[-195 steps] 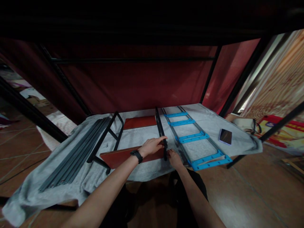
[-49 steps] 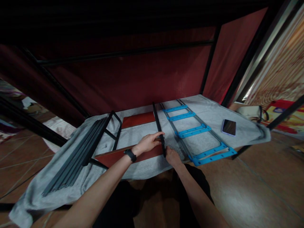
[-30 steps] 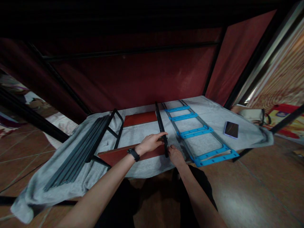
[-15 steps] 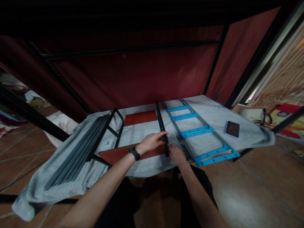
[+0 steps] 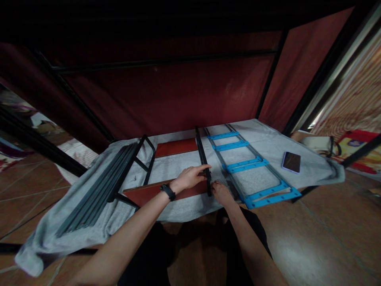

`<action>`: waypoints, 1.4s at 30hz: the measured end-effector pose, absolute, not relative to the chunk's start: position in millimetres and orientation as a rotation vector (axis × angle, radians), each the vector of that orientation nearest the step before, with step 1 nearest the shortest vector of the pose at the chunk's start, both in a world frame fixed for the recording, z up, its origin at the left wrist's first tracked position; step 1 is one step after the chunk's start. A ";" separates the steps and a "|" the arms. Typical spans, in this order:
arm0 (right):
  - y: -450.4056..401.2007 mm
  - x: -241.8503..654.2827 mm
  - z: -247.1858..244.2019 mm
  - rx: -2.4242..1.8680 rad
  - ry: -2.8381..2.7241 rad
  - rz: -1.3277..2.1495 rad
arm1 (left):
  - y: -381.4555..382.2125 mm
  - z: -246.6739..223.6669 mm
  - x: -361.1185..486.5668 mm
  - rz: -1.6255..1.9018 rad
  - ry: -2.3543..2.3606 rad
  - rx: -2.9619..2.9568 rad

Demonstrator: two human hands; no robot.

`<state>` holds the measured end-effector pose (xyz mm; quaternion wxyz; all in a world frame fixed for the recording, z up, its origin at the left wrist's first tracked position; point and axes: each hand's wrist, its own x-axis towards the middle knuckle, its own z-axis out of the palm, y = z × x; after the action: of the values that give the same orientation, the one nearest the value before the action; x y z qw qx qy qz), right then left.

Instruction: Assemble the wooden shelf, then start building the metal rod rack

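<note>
My left hand (image 5: 190, 177), with a black watch on the wrist, lies over the near red-brown board (image 5: 178, 193) and grips the black metal bar (image 5: 201, 151) near its front end. My right hand (image 5: 220, 193) is closed against the outer side of that bar. What its fingertips pinch is too small or hidden to make out. The board's right end meets the bar. A second red-brown board (image 5: 176, 147) lies farther back, between the bar and a black tube frame (image 5: 151, 161) on the left.
Grey tubes (image 5: 98, 190) lie side by side at the left of the grey cloth (image 5: 178, 215). Small screws (image 5: 135, 178) rest by the tube frame. Blue-and-grey racks (image 5: 245, 165) lie right of my hands, with a phone (image 5: 291, 162) beyond. A dark red panel (image 5: 169, 95) stands behind.
Both hands stay at the bar's front end. My right hand's fingers have shifted very slightly; nothing else has visibly moved.
</note>
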<state>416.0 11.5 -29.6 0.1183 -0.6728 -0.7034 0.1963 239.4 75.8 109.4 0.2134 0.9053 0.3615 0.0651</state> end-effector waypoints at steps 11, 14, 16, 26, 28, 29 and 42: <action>15.2 410.0 -34.6 -1.982 -2.054 0.534 | 72.7 111.2 240.4 0.151 1.050 2.536; 14.5 409.7 -36.0 -1.999 -2.033 0.530 | 71.3 111.3 240.1 0.125 1.059 2.560; 13.5 410.2 -36.2 -2.010 -2.021 0.531 | 69.7 111.0 239.5 0.124 1.075 2.577; 3.3 413.4 -47.8 -1.906 -1.901 0.495 | 51.2 108.9 235.0 0.119 0.998 2.932; 1.3 418.7 -52.9 -1.860 -1.823 0.403 | 38.1 110.2 228.4 0.260 0.996 3.005; -0.4 422.2 -55.0 -1.836 -1.779 0.352 | 29.7 110.8 222.5 0.374 0.998 3.016; -84.4 348.7 -18.1 -1.235 -1.858 0.113 | 19.7 61.6 -9.7 1.995 1.663 1.020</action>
<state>348.7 -84.4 -18.1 0.4384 -0.4969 -0.7475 0.0456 -9.7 19.7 61.6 0.1746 0.3598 0.5868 0.7041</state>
